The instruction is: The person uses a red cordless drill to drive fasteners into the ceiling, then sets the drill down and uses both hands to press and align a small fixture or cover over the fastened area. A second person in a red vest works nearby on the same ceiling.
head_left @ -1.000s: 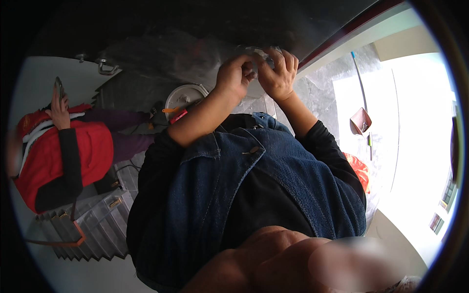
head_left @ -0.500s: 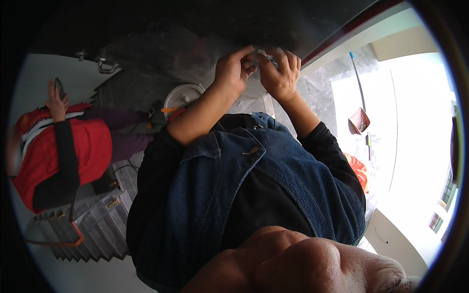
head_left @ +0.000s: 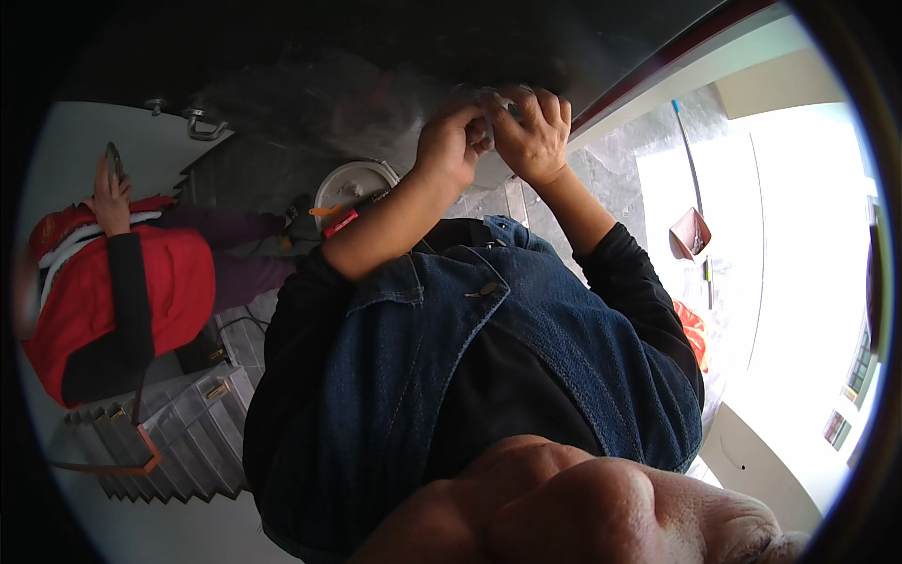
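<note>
My left hand [head_left: 449, 148] and my right hand [head_left: 532, 137] are raised close together at the lower edge of a large dark panel [head_left: 554, 42]. The fingers of both are curled, fingertips nearly touching. A thin, pale, see-through piece [head_left: 513, 110], film-like, shows between the thumb and fingers of my right hand. My left thumb and forefinger are pressed together, and what lies between them is hidden. A cloudy, shiny patch covers the panel left of my hands; whether it is film or reflection I cannot tell.
At left, a person in a red vest [head_left: 178, 287] holds up a phone [head_left: 114, 160] near stairs [head_left: 178, 437]. A pale round bucket [head_left: 327, 195] with an orange-handled tool [head_left: 325, 211] stands below my left forearm. A metal handle [head_left: 202, 127] juts out. Right: a dustpan [head_left: 691, 235].
My right hand has shifted slightly left, closer to my left hand. A red object by the bucket shows more beside my left forearm. The other person's phone hand has moved a little.
</note>
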Available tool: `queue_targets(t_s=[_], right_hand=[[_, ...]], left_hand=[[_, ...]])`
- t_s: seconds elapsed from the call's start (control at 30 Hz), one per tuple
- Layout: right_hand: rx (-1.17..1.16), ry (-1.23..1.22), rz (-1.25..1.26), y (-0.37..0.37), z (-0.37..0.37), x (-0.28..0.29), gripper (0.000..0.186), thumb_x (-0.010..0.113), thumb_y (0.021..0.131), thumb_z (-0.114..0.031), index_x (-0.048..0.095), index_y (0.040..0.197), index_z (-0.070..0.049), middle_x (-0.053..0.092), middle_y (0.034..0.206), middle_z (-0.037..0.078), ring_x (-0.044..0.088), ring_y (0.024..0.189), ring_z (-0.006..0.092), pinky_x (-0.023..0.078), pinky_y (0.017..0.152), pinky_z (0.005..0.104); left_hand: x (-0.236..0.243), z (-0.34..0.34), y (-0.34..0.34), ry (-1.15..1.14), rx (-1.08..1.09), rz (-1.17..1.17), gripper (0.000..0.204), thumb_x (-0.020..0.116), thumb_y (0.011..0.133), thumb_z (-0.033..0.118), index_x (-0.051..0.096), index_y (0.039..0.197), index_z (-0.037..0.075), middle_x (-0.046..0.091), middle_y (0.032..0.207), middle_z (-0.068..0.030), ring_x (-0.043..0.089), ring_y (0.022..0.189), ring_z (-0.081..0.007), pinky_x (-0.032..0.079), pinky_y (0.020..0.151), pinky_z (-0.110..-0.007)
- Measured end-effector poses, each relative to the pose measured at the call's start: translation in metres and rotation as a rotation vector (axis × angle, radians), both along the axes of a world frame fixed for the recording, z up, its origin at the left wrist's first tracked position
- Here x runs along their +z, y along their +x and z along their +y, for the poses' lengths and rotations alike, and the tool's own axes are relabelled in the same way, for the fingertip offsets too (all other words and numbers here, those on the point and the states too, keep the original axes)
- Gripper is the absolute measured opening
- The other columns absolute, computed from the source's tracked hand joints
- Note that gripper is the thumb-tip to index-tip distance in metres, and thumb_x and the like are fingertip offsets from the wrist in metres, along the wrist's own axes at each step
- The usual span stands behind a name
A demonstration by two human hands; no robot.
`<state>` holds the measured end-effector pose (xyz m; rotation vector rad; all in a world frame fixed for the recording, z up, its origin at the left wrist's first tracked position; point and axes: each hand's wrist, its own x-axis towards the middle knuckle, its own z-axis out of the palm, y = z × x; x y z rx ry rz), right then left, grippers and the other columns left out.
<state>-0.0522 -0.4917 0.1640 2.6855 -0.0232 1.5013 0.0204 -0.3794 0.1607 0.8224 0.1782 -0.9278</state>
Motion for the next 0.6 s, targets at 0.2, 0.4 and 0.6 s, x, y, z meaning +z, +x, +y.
queue_targets(t_s=[0.2,0.4,0.6], right_hand=[[0.02,0.094,0.031,-0.016,0.002,-0.002,0.021,0.063,0.067,-0.011,0.065,0.086,-0.017,0.058,0.095,-0.001,0.054,0.084,0.0191,0.039,0.07,0.0325],[0.055,0.224,0.045,-0.021,0.01,-0.007,0.02,0.069,0.067,-0.005,0.064,0.085,-0.014,0.059,0.091,0.0,0.054,0.08,0.0221,0.041,0.069,0.0342],[0.063,0.266,0.039,-0.023,0.01,-0.011,0.021,0.069,0.066,-0.003,0.064,0.083,-0.013,0.059,0.089,0.001,0.054,0.078,0.0217,0.041,0.067,0.0338]], left_hand=[[0.0,0.007,0.003,0.054,0.009,-0.065,0.008,0.066,0.08,0.013,0.061,0.079,0.007,0.053,0.064,0.0007,0.045,0.056,-0.0097,0.039,0.058,-0.028],[0.013,0.007,0.017,0.039,0.062,-0.064,0.012,0.068,0.079,0.015,0.064,0.083,0.004,0.062,0.07,-0.0037,0.05,0.056,-0.0107,0.045,0.057,-0.029],[0.014,0.005,0.022,0.026,0.075,-0.003,0.011,0.067,0.079,0.012,0.063,0.083,0.003,0.061,0.07,-0.0049,0.05,0.058,-0.0121,0.046,0.059,-0.031]])
